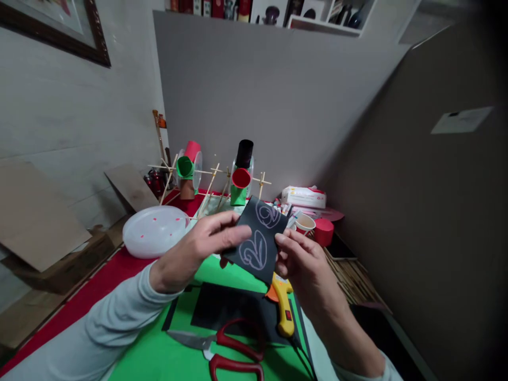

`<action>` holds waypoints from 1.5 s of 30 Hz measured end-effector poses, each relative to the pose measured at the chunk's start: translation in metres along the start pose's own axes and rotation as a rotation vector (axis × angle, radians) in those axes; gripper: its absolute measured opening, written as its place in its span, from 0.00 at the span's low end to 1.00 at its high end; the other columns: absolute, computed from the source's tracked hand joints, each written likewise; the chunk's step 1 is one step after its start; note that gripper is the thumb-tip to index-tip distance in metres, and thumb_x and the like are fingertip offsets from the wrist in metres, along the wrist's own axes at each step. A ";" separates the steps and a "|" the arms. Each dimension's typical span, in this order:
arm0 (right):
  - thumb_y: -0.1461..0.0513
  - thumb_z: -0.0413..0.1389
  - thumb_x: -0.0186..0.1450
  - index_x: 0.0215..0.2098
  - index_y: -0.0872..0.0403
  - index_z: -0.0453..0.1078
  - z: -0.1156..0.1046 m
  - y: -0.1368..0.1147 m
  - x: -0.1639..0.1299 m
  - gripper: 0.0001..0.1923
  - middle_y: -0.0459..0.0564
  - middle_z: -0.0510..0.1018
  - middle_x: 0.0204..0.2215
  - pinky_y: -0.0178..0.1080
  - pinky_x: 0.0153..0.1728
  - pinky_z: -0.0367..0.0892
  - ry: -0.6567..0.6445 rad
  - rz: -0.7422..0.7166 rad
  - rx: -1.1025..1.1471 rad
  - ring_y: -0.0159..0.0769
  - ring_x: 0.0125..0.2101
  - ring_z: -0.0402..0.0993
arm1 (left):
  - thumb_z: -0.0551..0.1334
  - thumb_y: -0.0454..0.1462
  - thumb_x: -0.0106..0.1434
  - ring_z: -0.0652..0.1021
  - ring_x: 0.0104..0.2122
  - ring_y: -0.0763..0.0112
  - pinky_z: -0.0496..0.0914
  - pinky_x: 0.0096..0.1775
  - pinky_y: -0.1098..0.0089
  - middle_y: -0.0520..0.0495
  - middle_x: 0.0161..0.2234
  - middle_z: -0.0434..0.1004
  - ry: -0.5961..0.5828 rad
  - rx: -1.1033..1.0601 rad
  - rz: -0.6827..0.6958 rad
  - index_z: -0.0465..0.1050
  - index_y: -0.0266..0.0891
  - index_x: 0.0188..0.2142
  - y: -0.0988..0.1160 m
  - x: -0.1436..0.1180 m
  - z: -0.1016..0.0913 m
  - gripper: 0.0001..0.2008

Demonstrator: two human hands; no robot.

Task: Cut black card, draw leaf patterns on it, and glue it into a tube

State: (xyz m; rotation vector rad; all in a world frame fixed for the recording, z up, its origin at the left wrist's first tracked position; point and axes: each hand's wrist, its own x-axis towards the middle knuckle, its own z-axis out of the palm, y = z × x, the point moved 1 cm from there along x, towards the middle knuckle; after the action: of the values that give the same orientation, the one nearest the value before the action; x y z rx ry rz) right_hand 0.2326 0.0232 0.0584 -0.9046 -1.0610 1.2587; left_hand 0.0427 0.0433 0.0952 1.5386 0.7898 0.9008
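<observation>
A piece of black paper (265, 241) with two white swirl outlines drawn on it is held up above the table, tilted. My left hand (212, 235) grips its left side, thumb across the front and fingers behind. At the right edge, my right hand (299, 254) pinches the paper between thumb and fingers. Below lie red-handled scissors (234, 346), blades apart and pointing left. A yellow glue gun (284, 307) rests on a larger black sheet (222, 307), its nozzle partly hidden. Green paper (151, 360) spreads under them.
A clear plastic lid (154, 230) sits at the left on the red cloth (99, 288). Two models of coloured paper tubes and sticks (186, 169) stand at the back. A paper cup (305, 222), a red paper tube (324, 232) and a white packet (304, 197) are at the right.
</observation>
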 end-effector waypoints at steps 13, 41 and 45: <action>0.54 0.63 0.63 0.23 0.52 0.61 0.019 0.024 -0.005 0.19 0.38 0.66 0.17 0.30 0.22 0.55 0.172 -0.093 0.148 0.26 0.19 0.59 | 0.60 0.50 0.65 0.67 0.21 0.74 0.62 0.24 0.72 0.52 0.19 0.68 0.311 -0.083 0.057 0.69 0.37 0.23 -0.038 0.002 0.030 0.21; 0.52 0.62 0.63 0.28 0.52 0.72 -0.011 0.062 -0.053 0.13 0.44 0.68 0.21 0.35 0.22 0.56 -0.099 0.124 -0.375 0.31 0.22 0.60 | 0.65 0.47 0.62 0.73 0.30 0.67 0.66 0.32 0.71 0.47 0.29 0.75 -0.025 -0.154 -0.420 0.76 0.35 0.32 -0.097 -0.061 0.012 0.16; 0.52 0.62 0.62 0.28 0.52 0.71 -0.011 0.066 -0.057 0.13 0.44 0.69 0.21 0.35 0.22 0.57 -0.050 0.116 -0.365 0.32 0.22 0.62 | 0.65 0.47 0.63 0.72 0.30 0.71 0.67 0.32 0.73 0.50 0.30 0.75 0.051 -0.100 -0.379 0.77 0.37 0.33 -0.098 -0.059 0.017 0.14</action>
State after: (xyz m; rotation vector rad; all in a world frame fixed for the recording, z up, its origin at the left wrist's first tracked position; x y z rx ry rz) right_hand 0.2240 -0.0258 -0.0145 -1.2303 -1.3203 1.2067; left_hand 0.0277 -0.0017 -0.0101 1.2281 1.0163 0.6880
